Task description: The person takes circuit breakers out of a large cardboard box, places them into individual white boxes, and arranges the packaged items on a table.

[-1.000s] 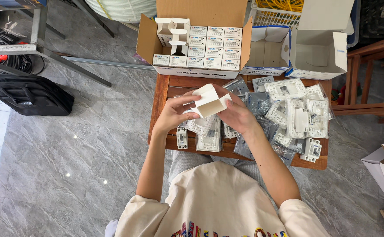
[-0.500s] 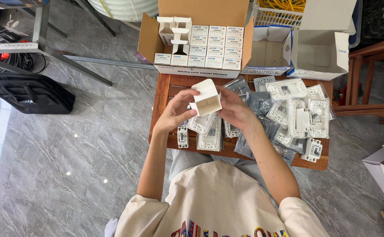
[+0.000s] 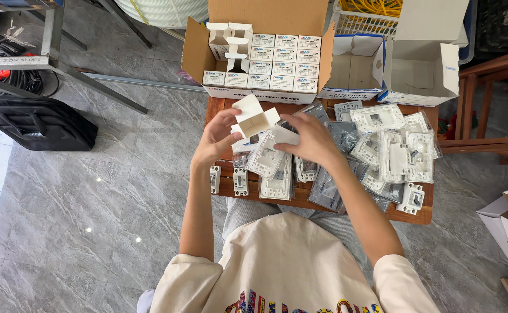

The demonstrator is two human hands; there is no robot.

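Head view: a person sits at a low wooden table, both hands raised over it.
Left hand: fingers curl around a small white box, thumb on its near side, fingertips along its far side; the grip is a light pinch, not a fist.
Right hand: fingers lie close together and bent, pinching a white part just under the box's open end.
Box: held in the air between the two sets of fingertips, above the table's left half, its flap standing open and turned up and away from the left thumb.
Change: a second ago the box sat higher and more closed between the hands; half a second ago it stood upright with its mouth showing. Now it is tilted, the flap is fully up, and the right fingers have come in below the mouth with the part.
Meaning: judging by this, the work has gone from opening the box to bringing box and part together; whether the part goes in or comes out I cannot tell.
Beyond the fingertips: a carton of like small boxes in rows, some open at its left end.
Right of the right fingers: a heap of white plates in clear bags.
Below the left fingers: small white switch parts on the table edge.
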